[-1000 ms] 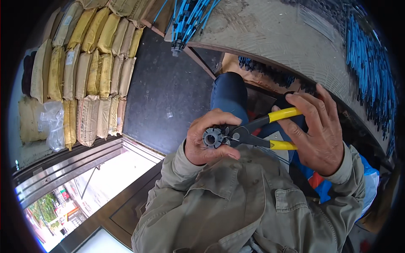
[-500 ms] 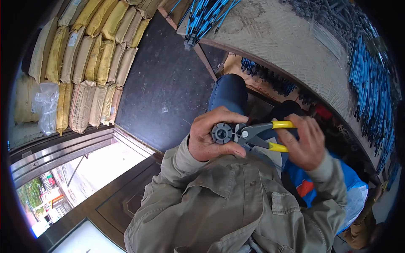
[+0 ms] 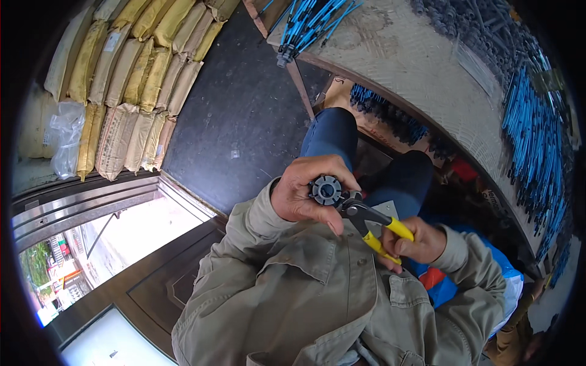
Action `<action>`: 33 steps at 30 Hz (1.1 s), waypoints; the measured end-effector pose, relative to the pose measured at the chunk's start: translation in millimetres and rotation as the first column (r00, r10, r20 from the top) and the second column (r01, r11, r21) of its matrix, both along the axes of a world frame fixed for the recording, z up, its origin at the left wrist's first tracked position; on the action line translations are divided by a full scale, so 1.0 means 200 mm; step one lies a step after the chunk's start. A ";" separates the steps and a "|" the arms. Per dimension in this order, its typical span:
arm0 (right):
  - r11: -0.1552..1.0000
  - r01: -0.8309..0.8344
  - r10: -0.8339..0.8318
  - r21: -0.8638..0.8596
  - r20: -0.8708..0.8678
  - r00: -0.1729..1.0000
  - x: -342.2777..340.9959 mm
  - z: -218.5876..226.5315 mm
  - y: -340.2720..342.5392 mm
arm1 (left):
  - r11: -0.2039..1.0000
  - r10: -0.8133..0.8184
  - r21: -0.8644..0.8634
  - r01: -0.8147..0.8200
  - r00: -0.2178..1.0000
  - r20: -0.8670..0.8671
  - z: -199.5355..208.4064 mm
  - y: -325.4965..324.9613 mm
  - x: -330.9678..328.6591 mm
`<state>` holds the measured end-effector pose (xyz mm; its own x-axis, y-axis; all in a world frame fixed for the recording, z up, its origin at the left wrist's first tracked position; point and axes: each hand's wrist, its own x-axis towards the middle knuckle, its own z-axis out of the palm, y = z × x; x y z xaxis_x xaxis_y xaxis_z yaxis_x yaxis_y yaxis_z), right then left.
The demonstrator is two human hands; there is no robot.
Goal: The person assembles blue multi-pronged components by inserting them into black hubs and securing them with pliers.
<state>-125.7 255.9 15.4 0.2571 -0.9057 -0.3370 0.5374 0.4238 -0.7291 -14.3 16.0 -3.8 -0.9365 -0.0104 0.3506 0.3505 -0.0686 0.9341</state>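
Observation:
My left hand (image 3: 305, 192) is closed round a dark grey, ring-shaped plastic part (image 3: 326, 190) whose slotted end faces up, with a hole in its middle. Yellow-handled cutting pliers (image 3: 361, 215) sit in my right hand (image 3: 416, 244), the fingers wrapped about the grips. The pliers' dark jaws lie against the near right side of the plastic part. What is between the jaws cannot be made out. Both hands are held above my lap, in front of my shirt.
A worktop (image 3: 390, 55) at the upper right carries many blue and black rods (image 3: 537, 140) and grey plastic parts (image 3: 482, 30). Stacked sacks (image 3: 122, 73) fill the upper left. A blue plastic bag (image 3: 448, 290) lies beside my right arm.
My right hand has moved down and left with the pliers, and their handles now slant toward me. Its fingers have closed further round the grips. The left hand keeps its hold.

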 end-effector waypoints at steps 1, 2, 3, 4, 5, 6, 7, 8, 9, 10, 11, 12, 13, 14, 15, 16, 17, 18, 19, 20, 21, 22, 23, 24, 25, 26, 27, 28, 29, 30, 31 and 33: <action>0.999 0.041 -0.040 -0.021 0.027 0.999 0.04 -0.01 0.00 | 0.999 -0.026 0.019 0.026 1.000 0.008 0.00 -0.01 0.00; 0.996 0.081 -0.079 -0.041 0.053 0.995 0.06 -0.02 0.00 | 0.998 -0.051 0.039 0.051 0.999 0.013 -0.01 -0.01 0.01; 0.996 0.072 -0.070 -0.044 0.046 0.996 0.08 -0.03 0.00 | 0.998 -0.043 0.036 0.043 0.999 0.006 -0.01 -0.02 0.01; 0.992 0.123 -0.121 -0.023 0.069 0.990 0.10 -0.04 0.01 | 0.999 -0.025 0.026 0.024 0.999 0.027 -0.01 -0.02 0.01; 0.985 0.174 -0.173 -0.001 0.091 0.981 0.11 -0.05 0.01 | 1.000 -0.007 0.016 0.006 0.999 0.049 -0.01 -0.02 0.01; 0.974 0.225 -0.226 0.023 0.113 0.968 0.12 -0.05 0.01 | 1.000 0.010 0.006 -0.010 0.997 0.071 -0.01 -0.02 0.01; 0.974 0.226 -0.226 0.017 0.111 0.968 0.11 -0.04 0.00 | 1.000 0.009 0.001 -0.009 0.998 0.067 -0.01 -0.02 0.01; 0.972 0.234 -0.235 -0.039 -0.037 0.971 0.10 -0.03 -0.01 | 1.000 0.008 -0.006 -0.007 0.998 0.066 -0.02 -0.03 0.02; 0.967 0.236 -0.250 -0.095 -0.183 0.951 0.08 -0.01 -0.01 | 1.000 0.003 -0.013 -0.002 0.998 0.066 -0.02 -0.04 0.03; 0.961 0.234 -0.270 -0.148 -0.322 0.907 0.07 0.00 -0.02 | 1.000 -0.004 -0.019 0.006 0.998 0.067 -0.02 -0.04 0.03; 0.958 0.246 -0.282 -0.150 -0.318 0.905 0.03 0.01 -0.04 | 1.000 -0.016 -0.022 0.018 0.997 0.070 -0.02 -0.04 0.03; 0.916 0.184 -0.359 -0.356 -0.525 0.772 0.00 0.01 -0.06 | 1.000 0.010 0.021 -0.012 0.997 0.072 -0.01 -0.03 0.03; 0.851 0.068 -0.458 -0.521 -0.673 0.581 -0.03 0.01 -0.07 | 0.997 0.035 0.063 -0.040 0.996 0.077 -0.01 -0.01 0.03; 0.850 0.093 -0.471 -0.519 -0.667 0.578 -0.05 0.05 -0.07 | 0.992 0.058 0.106 -0.067 0.995 0.085 -0.01 -0.01 0.03; 0.905 0.081 -0.366 -0.417 -0.671 0.645 -0.07 0.11 -0.07 | 0.994 0.035 0.104 -0.044 0.995 0.096 -0.02 -0.01 0.04; 0.948 0.059 -0.260 -0.312 -0.655 0.709 -0.09 0.17 -0.07 | 0.996 0.047 0.077 -0.051 0.997 0.058 -0.04 -0.03 0.05; 0.978 0.029 -0.154 -0.207 -0.625 0.765 -0.10 0.20 -0.07 | 0.997 0.055 0.052 -0.056 0.998 0.014 -0.06 -0.05 0.05; 0.977 0.054 -0.174 -0.208 -0.617 0.767 -0.11 0.21 -0.07 | 0.998 0.064 0.027 -0.063 0.998 -0.029 -0.07 -0.06 0.04; 0.974 0.004 -0.159 -0.225 -0.677 0.718 -0.12 0.20 -0.08 | 0.999 0.042 0.026 -0.041 0.999 -0.020 -0.07 -0.05 0.04; 0.970 -0.049 -0.145 -0.237 -0.734 0.664 -0.12 0.20 -0.08 | 0.998 0.058 0.027 -0.057 0.998 -0.028 -0.07 -0.05 0.03; 0.964 -0.105 -0.132 -0.242 -0.786 0.603 -0.12 0.20 -0.08 | 0.997 0.076 0.029 -0.075 0.996 -0.038 -0.07 -0.04 0.04; 0.965 -0.093 -0.141 -0.246 -0.781 0.608 -0.12 0.20 -0.09 | 0.995 0.101 0.029 -0.099 0.994 -0.048 -0.07 -0.04 0.04; 0.965 -0.089 -0.144 -0.246 -0.785 0.603 -0.12 0.21 -0.09 | 0.996 0.092 0.026 -0.091 0.995 -0.042 -0.07 -0.03 0.04; 0.966 -0.088 -0.146 -0.245 -0.789 0.597 -0.13 0.22 -0.09 | 0.995 0.092 0.053 -0.090 0.995 -0.029 -0.07 -0.02 0.04; 0.966 -0.088 -0.146 -0.244 -0.793 0.591 -0.13 0.22 -0.09 | 0.993 0.093 0.080 -0.092 0.995 -0.017 -0.07 -0.01 0.03; 0.966 -0.082 -0.152 -0.247 -0.790 0.593 -0.13 0.21 -0.09 | 0.990 0.095 0.107 -0.094 0.995 -0.005 -0.07 -0.01 0.03; 0.974 -0.082 -0.132 -0.213 -0.817 0.561 -0.11 0.19 -0.09 | 0.990 0.092 0.104 -0.091 0.996 -0.001 -0.07 0.00 0.03; 0.981 -0.080 -0.111 -0.179 -0.843 0.527 -0.09 0.18 -0.08 | 0.989 0.099 0.116 -0.095 0.995 -0.022 -0.07 0.00 0.03; 0.987 -0.077 -0.088 -0.144 -0.866 0.493 -0.07 0.16 -0.08 | 0.987 0.105 0.129 -0.099 0.994 -0.043 -0.08 0.00 0.03; 0.987 -0.074 -0.090 -0.145 -0.864 0.496 -0.06 0.15 -0.08 | 0.985 0.112 0.141 -0.102 0.992 -0.064 -0.08 0.01 0.03; 0.978 -0.062 -0.155 -0.198 -0.895 0.418 -0.04 0.14 -0.08 | 0.985 0.110 0.140 -0.100 0.992 -0.060 -0.08 0.01 0.03; 0.950 -0.058 -0.284 -0.308 -0.924 0.256 0.00 0.11 -0.09 | 0.977 0.180 0.121 -0.175 0.983 -0.036 -0.08 0.02 0.05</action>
